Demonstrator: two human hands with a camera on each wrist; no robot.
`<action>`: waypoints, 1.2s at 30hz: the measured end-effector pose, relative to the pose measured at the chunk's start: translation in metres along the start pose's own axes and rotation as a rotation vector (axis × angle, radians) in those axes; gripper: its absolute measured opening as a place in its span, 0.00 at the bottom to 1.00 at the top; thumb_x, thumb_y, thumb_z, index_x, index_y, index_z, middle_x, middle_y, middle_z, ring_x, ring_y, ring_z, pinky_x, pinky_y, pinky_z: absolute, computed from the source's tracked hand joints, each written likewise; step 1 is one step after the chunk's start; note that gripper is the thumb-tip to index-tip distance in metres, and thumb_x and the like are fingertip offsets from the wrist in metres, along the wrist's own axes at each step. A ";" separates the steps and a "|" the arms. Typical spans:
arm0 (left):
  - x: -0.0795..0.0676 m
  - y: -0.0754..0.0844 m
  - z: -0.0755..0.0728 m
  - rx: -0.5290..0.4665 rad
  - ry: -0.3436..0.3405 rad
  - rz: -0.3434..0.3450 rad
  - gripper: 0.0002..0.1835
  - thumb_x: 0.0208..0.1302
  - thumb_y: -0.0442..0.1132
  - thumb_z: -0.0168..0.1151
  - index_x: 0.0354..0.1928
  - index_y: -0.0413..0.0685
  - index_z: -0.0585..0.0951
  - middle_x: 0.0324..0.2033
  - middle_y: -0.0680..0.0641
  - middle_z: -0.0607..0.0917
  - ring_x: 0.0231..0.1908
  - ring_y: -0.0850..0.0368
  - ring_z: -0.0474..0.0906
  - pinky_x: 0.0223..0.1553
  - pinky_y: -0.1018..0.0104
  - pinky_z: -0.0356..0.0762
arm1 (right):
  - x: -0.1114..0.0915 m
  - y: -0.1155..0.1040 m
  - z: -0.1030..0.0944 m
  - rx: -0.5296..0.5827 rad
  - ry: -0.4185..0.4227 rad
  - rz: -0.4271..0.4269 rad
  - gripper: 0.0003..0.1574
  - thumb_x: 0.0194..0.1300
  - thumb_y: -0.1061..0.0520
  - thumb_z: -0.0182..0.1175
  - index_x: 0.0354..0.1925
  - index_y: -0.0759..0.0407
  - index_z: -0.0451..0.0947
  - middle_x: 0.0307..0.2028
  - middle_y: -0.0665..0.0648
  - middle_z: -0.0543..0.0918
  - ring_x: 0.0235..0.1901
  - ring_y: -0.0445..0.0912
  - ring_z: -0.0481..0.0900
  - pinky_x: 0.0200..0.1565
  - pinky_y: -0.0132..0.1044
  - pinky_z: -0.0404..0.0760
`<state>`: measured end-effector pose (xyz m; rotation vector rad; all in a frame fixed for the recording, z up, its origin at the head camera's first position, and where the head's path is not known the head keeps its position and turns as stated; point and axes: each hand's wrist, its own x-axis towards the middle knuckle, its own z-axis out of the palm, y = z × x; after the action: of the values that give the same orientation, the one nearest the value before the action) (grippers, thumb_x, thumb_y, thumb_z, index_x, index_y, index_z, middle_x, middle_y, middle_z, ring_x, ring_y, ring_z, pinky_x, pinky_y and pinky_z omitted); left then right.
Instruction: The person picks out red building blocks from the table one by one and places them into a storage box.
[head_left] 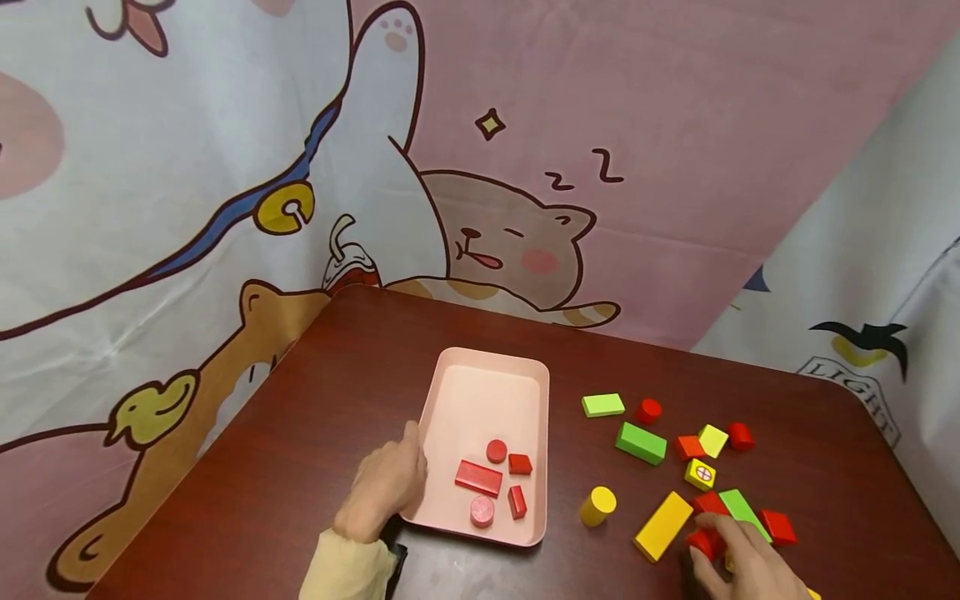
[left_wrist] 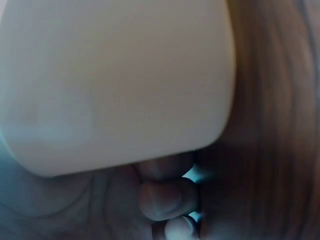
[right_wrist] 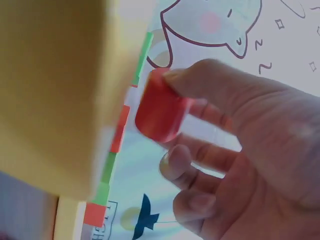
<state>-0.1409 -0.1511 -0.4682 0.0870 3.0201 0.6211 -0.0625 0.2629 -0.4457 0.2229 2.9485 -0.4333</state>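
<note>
Apparently the pale pink tray (head_left: pixel 483 396) is being steadied from its side: the left hand (head_left: pixel 386 482) grips the near left part of its wall, one digit up along the rim and, in the left wrist view, other fingers bent in below the edge; a light tray would likely slide otherwise, which would explain the hold. Inside, toward the near end, lie only red pieces: a long bar (head_left: pixel 478 478), two round pieces (head_left: pixel 496 451) and two small blocks (head_left: pixel 520 464), loosely spread, with the wall to keep them in. On the tabletop (head_left: pixel 360 358), right of the tray, mixed shapes sit near the other hand, among them a yellow cylinder (head_left: pixel 598 507) upright on its end, where it should not roll, a yellow bar (head_left: pixel 663 527) and a green bar (head_left: pixel 641 443). The right hand (head_left: pixel 738 554) is partly closed: it pinches a red cylinder (head_left: pixel 705 543) between thumb and fingers, the remaining fingers bent loosely away, seemingly because so small a piece needs only a fingertip hold. That cylinder is right of the yellow bar, well apart from the tray; whether it touches the tabletop, I cannot tell.
</note>
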 end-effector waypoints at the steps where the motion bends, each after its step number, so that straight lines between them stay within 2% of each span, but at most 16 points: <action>1: 0.000 0.000 0.000 -0.002 -0.003 -0.004 0.04 0.67 0.37 0.48 0.37 0.45 0.64 0.15 0.46 0.71 0.15 0.48 0.71 0.19 0.51 0.68 | -0.001 -0.002 -0.001 -0.004 0.023 -0.011 0.30 0.52 0.48 0.71 0.51 0.58 0.75 0.33 0.55 0.75 0.26 0.45 0.69 0.26 0.38 0.70; 9: -0.003 0.001 -0.001 0.000 0.011 0.000 0.04 0.67 0.36 0.49 0.37 0.44 0.65 0.14 0.45 0.71 0.15 0.46 0.71 0.19 0.50 0.68 | -0.006 -0.015 -0.005 -0.035 0.074 -0.096 0.24 0.56 0.49 0.67 0.51 0.53 0.79 0.41 0.58 0.73 0.28 0.45 0.70 0.27 0.38 0.71; 14: -0.003 0.000 -0.001 -0.006 0.010 -0.002 0.04 0.66 0.36 0.49 0.37 0.44 0.65 0.15 0.45 0.72 0.15 0.46 0.71 0.19 0.50 0.67 | -0.012 -0.028 -0.005 0.012 0.250 -0.206 0.20 0.52 0.53 0.71 0.45 0.51 0.81 0.40 0.56 0.73 0.25 0.41 0.67 0.23 0.33 0.69; 16: -0.003 0.000 -0.001 -0.010 0.014 0.001 0.04 0.66 0.36 0.49 0.37 0.45 0.65 0.15 0.44 0.73 0.15 0.46 0.72 0.19 0.50 0.67 | -0.013 -0.034 -0.006 0.041 0.294 -0.245 0.19 0.50 0.55 0.73 0.43 0.50 0.81 0.40 0.56 0.73 0.24 0.40 0.67 0.22 0.31 0.68; 25: -0.002 -0.002 0.001 -0.007 0.026 0.011 0.04 0.66 0.36 0.49 0.36 0.45 0.64 0.15 0.44 0.73 0.16 0.45 0.73 0.19 0.50 0.67 | -0.013 -0.058 -0.013 0.146 0.311 -0.389 0.25 0.45 0.61 0.77 0.42 0.46 0.78 0.41 0.51 0.72 0.24 0.34 0.67 0.26 0.29 0.75; 30: 0.001 -0.001 0.002 -0.001 0.004 -0.008 0.04 0.67 0.37 0.48 0.36 0.45 0.64 0.15 0.45 0.72 0.16 0.46 0.72 0.20 0.50 0.68 | -0.009 -0.066 -0.017 0.182 0.191 -0.348 0.25 0.49 0.58 0.75 0.44 0.45 0.76 0.45 0.50 0.71 0.27 0.36 0.72 0.27 0.29 0.76; 36: 0.002 -0.001 0.001 0.001 0.009 0.000 0.05 0.66 0.37 0.48 0.36 0.46 0.64 0.15 0.45 0.72 0.16 0.46 0.71 0.20 0.50 0.68 | -0.005 -0.077 -0.021 0.163 0.181 -0.374 0.32 0.47 0.58 0.76 0.49 0.50 0.72 0.47 0.50 0.71 0.31 0.40 0.74 0.28 0.29 0.77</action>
<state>-0.1425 -0.1514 -0.4697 0.0839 3.0287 0.6216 -0.0733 0.1961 -0.4036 -0.2932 3.1353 -0.7386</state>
